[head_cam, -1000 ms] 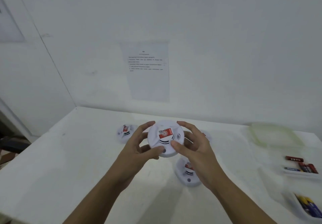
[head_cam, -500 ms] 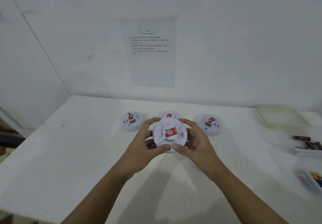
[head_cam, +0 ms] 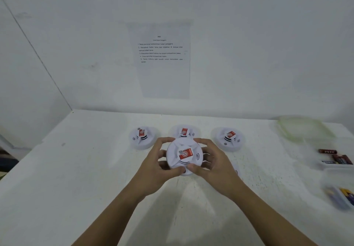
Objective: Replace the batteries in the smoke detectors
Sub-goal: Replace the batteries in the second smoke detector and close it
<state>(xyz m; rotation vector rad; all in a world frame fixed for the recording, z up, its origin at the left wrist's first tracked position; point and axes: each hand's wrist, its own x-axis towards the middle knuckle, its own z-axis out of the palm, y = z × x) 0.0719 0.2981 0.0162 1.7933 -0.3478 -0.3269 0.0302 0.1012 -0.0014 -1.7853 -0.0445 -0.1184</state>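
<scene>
Clear plastic trays at right are holding cells: the far tray (head_cam: 329,166) red batteries (head_cam: 342,158), the near tray (head_cam: 338,204) yellow-and-blue batteries (head_cam: 347,192). At centre, the left hand (head_cam: 153,167) and right hand (head_cam: 216,166) are gripping one smoke detector (head_cam: 184,155), fingers curled round its rim, over the table (head_cam: 76,169).

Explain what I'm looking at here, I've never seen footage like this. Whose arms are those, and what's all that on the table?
No machine here. One wide-angle camera sits on a person's head, looking forward and down, so the arms coming in from below are that person's own. The left hand and right hand together grip one round white smoke detector over the white table. Three more detectors lie in a row behind it. At the right are a tray of red batteries, a blurred tub with yellow and blue ones, and a pale lid. A printed sheet hangs on the wall.
</scene>
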